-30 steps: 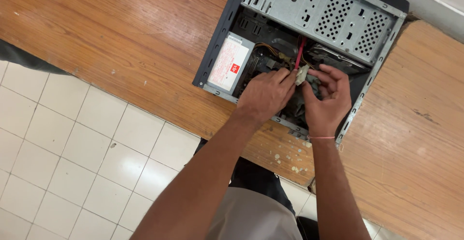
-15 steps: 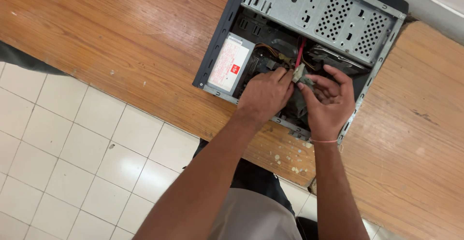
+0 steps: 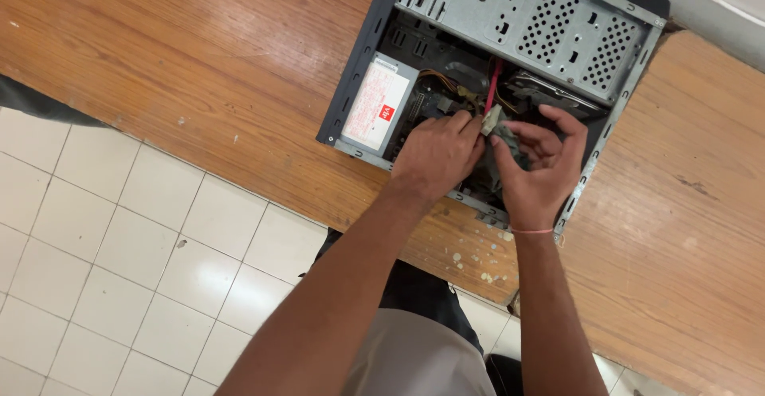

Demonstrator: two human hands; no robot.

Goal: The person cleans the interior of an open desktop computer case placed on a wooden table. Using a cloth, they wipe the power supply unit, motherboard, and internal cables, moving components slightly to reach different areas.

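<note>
The worktop (image 3: 199, 69) is a long plank of varnished wood, worn and streaked, with pale paint specks near its front edge; it gives a hard, fairly slick footing. On it lies the computer case (image 3: 526, 13), a box of thin stamped steel with its side open, its grey panel punched with round and slotted vent holes. A pull on anything inside could, in my judgement, slide the case across that smooth wood, and the raw sheet-metal edges around the opening look sharp enough to nick a wrist or forearm.

Inside, at the near left corner, sits the power supply (image 3: 376, 109), a boxy metal unit with a white label. From it runs a bundle of thin, flexible wires (image 3: 446, 85), and a flat red cable (image 3: 493, 85) crosses nearby. Tugging by the wires and not by the plug could strain the joints or snag the red cable.

The left hand (image 3: 434, 153) reaches into the case, fingers curled down; its grip is pressed together, apparently on the small pale plastic plug (image 3: 490, 119), though how firmly cannot be told. The right hand (image 3: 538, 165) has its grip half curled around a dark part close beside that plug; what the part is stays unclear. The plug sits between the two hands, just above the middle of the opening. Forced in crooked, such a moulded plug could bend its pins.
</note>
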